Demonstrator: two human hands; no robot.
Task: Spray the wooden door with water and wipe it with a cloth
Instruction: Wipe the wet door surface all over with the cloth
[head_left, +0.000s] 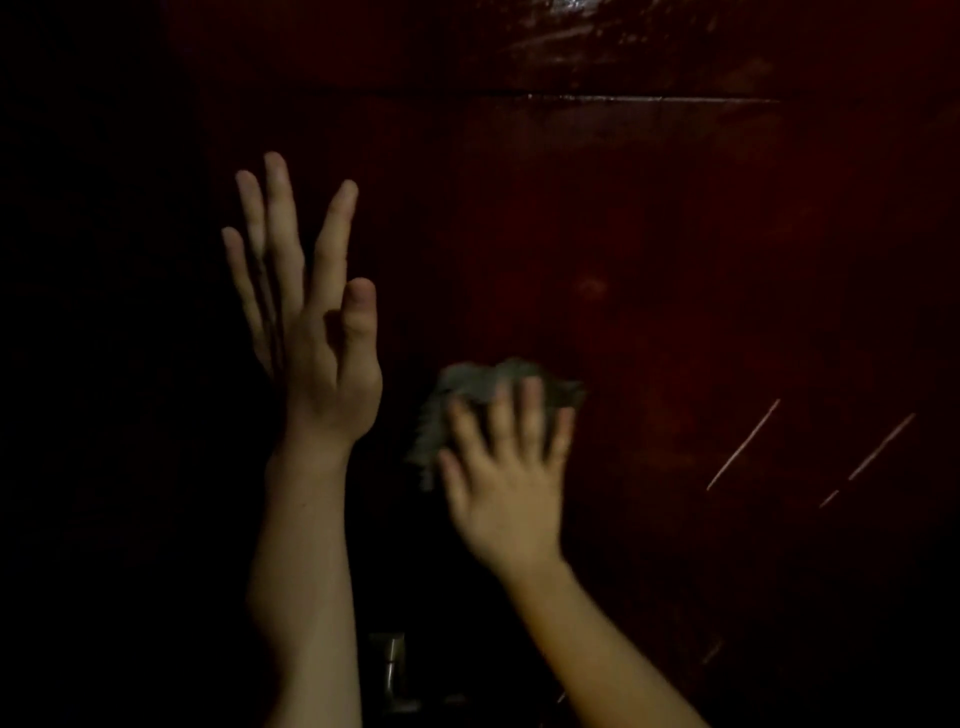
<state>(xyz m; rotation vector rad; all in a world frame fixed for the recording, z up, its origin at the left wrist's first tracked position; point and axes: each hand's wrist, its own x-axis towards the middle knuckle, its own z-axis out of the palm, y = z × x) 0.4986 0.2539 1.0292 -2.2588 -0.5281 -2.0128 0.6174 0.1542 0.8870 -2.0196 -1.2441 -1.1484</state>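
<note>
A dark red wooden door (675, 260) fills the view in dim light, with wet gleam near its top. My right hand (504, 478) presses a grey cloth (467, 395) flat against the door with spread, straight fingers; the hand and cloth are blurred. My left hand (306, 312) is raised to the left with straight fingers pointing up, at the door's left edge and holding nothing. No spray bottle is in view.
A metal door handle (395, 670) shows faintly at the bottom between my forearms. A horizontal groove (571, 97) crosses the door near the top. Pale scratch lines (743, 444) mark the lower right. The far left is black.
</note>
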